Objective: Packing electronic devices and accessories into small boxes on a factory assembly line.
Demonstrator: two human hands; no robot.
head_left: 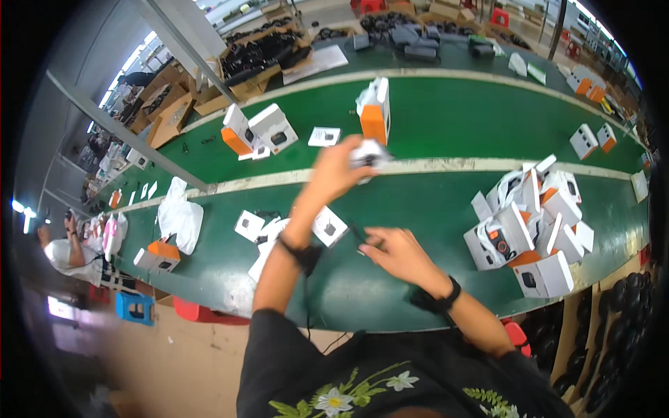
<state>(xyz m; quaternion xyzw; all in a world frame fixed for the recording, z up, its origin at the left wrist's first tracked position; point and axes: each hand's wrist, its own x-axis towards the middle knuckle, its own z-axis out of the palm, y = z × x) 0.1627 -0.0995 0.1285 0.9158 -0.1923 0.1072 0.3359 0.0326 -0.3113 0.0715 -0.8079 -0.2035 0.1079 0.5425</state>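
My left hand [336, 171] reaches out over the pale rail between the two green belts. Its fingers are closed on a small white-and-dark item [369, 155], blurred by motion, so its kind is unclear. Nearer to me, over the near belt, my right hand [401, 256] has its fingers pinched on a thin black strip [357, 232], too smeared to name. Between the hands lies a white box [328, 226] with a dark device pictured on it. Left of it, beside my left forearm, is a white printed card [249, 225]. Dark bands circle both my wrists.
A heap of opened white-and-orange boxes [529, 216] and plastic bags stands at the right. An upright box [374, 115] and two more boxes [273, 129] stand on the far belt. At left are a white plastic bag [180, 216] and a metal post [125, 129]. Another person [70, 254] sits far left.
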